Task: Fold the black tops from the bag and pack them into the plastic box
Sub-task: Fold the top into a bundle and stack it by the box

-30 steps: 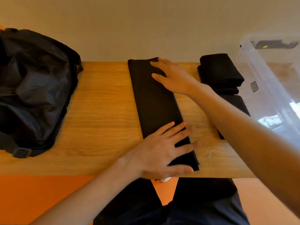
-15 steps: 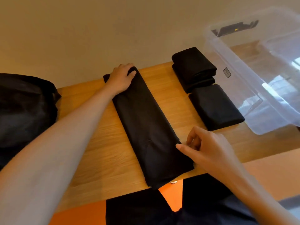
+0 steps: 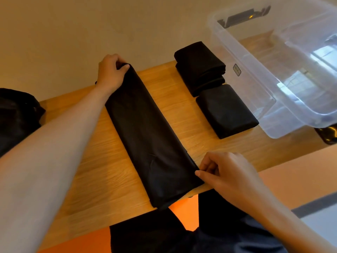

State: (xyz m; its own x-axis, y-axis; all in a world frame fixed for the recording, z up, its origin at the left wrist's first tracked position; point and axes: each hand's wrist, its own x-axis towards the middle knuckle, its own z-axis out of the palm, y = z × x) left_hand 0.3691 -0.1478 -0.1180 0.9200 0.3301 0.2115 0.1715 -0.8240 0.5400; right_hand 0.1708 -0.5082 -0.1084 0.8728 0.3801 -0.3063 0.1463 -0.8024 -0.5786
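A black top (image 3: pixel 149 136), folded into a long narrow strip, lies diagonally across the wooden table (image 3: pixel 87 176). My left hand (image 3: pixel 111 72) grips its far end, fingers curled round the cloth. My right hand (image 3: pixel 224 172) pinches its near right edge close to the table's front. Two folded black tops lie to the right: a thicker stack (image 3: pixel 199 67) farther back and a flat square one (image 3: pixel 227 110) nearer. The clear plastic box (image 3: pixel 284 99) stands at the right, with nothing visible inside it. The black bag (image 3: pixel 16 114) sits at the left edge, partly cut off.
A plain beige wall runs behind the table. Below the table's front edge I see an orange floor (image 3: pixel 184 212) and my dark-trousered legs (image 3: pixel 164 234). A dark object (image 3: pixel 328 134) pokes out under the box's near corner.
A second ago both hands pressed flat on the strip. Now my left hand has closed round its far end and my right hand pinches its near edge. My view turned right.
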